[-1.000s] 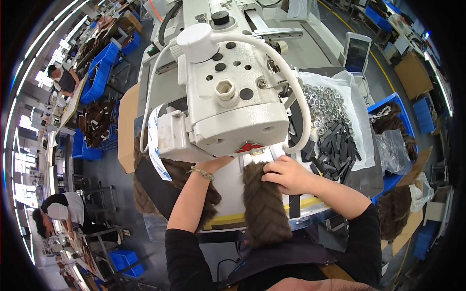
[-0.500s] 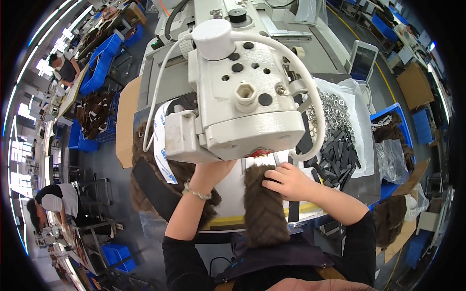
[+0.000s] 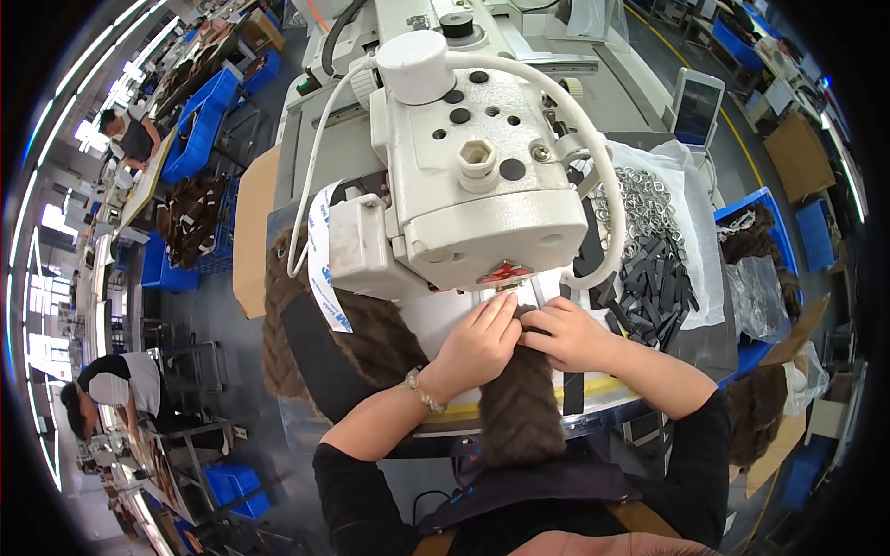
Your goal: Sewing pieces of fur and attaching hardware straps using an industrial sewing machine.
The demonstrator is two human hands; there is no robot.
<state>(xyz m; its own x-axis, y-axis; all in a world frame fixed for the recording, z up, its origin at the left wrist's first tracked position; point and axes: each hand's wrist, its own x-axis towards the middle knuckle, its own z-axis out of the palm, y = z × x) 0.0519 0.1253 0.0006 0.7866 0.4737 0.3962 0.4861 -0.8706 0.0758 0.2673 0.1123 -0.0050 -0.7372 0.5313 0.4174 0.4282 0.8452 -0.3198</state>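
Note:
A brown fur strip point(image 3: 521, 417) runs from the white work plate toward my body, its near end hanging over the table edge. My left hand point(image 3: 477, 347), with a beaded bracelet at the wrist, grips its far end, fingers together just below the sewing machine head point(image 3: 482, 218). From the other side my right hand point(image 3: 567, 335) pinches the same end with bent fingers. The fingertips of both hands nearly meet there. My hands partly cover the strip's far end, so what lies under the fingers is hidden.
Metal rings point(image 3: 644, 208) and short black straps point(image 3: 654, 287) lie heaped on white sheeting at the right. More brown fur point(image 3: 371, 343) and a wide black band point(image 3: 320, 357) rest on the left. Blue bins point(image 3: 788, 250) stand beyond the table; two people work far left.
My left hand has come out from beneath the machine head and moved right onto the far end of the fur strip. My right hand stays at that end, its fingers now more bent.

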